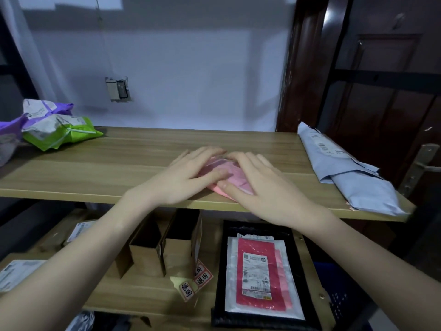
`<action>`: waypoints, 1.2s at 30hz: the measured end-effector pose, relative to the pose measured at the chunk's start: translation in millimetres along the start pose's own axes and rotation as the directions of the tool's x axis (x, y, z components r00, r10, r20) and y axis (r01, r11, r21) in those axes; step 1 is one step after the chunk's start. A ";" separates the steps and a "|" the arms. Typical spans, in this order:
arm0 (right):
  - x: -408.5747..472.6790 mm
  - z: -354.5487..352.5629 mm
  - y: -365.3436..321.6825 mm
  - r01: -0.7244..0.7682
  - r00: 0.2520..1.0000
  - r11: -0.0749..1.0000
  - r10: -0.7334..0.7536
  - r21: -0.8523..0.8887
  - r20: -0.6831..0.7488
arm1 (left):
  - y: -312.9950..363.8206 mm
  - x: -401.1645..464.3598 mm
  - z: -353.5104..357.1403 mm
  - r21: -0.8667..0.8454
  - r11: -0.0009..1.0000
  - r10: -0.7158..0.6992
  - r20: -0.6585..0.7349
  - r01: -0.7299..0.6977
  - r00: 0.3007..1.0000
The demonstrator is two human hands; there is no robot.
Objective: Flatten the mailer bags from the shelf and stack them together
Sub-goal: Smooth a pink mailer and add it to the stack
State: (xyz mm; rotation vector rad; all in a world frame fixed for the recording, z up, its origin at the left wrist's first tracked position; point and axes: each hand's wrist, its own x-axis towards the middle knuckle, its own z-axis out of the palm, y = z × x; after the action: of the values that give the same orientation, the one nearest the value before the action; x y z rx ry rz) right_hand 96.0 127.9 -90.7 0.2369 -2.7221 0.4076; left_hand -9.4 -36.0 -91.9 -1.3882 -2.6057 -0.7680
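Note:
A pink mailer bag [232, 176] lies on the wooden shelf [100, 168], near its front edge. My left hand [188, 177] and my right hand [265, 187] both rest flat on it, fingers spread, covering most of it. A grey-blue mailer bag [353, 177] lies folded at the shelf's right end. Crumpled green [64, 134] and purple [45, 111] mailer bags sit piled at the far left.
On the lower shelf stand two open brown cardboard boxes [167, 247] and a black tray [220, 271] holding a red and clear packet [257, 273]. A dark wooden door [381, 91] with a metal handle [422, 161] is at right. White wall behind.

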 end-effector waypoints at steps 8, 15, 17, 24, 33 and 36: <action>-59.2 -8.9 17.7 0.170 0.985 0.976 -0.167 -0.132 0.036 | 34.9 -45.1 7.1 0.038 0.990 0.138 -0.015 -0.137 0.990; -103.8 -43.2 6.6 0.156 0.976 0.982 -0.137 0.103 -0.171 | 97.7 -81.0 -15.0 -0.208 0.966 0.086 -0.298 -0.153 0.951; -118.8 -50.9 5.2 0.143 0.978 0.958 -0.097 0.247 -0.186 | 114.0 -87.1 -21.6 -0.280 0.941 0.089 -0.341 -0.191 0.936; -163.2 -45.0 23.2 -0.069 0.992 0.870 0.112 0.489 -0.059 | 116.1 -100.0 -9.6 -0.603 0.796 0.004 0.079 0.045 0.997; -187.0 16.1 62.6 -0.485 0.863 0.707 0.294 0.514 0.411 | 56.2 -97.2 113.6 -0.514 0.748 -0.246 0.372 0.419 0.895; -190.1 55.4 79.3 -0.603 0.781 0.642 0.354 0.474 0.514 | 37.5 -93.1 147.3 -0.544 0.692 -0.286 0.396 0.474 0.873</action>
State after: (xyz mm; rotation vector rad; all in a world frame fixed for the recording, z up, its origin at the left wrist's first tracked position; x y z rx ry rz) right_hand 233.8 206.0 -233.6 -0.3249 -2.8861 1.5884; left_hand 97.0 -19.5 -234.0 -1.1052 -3.0734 -1.7703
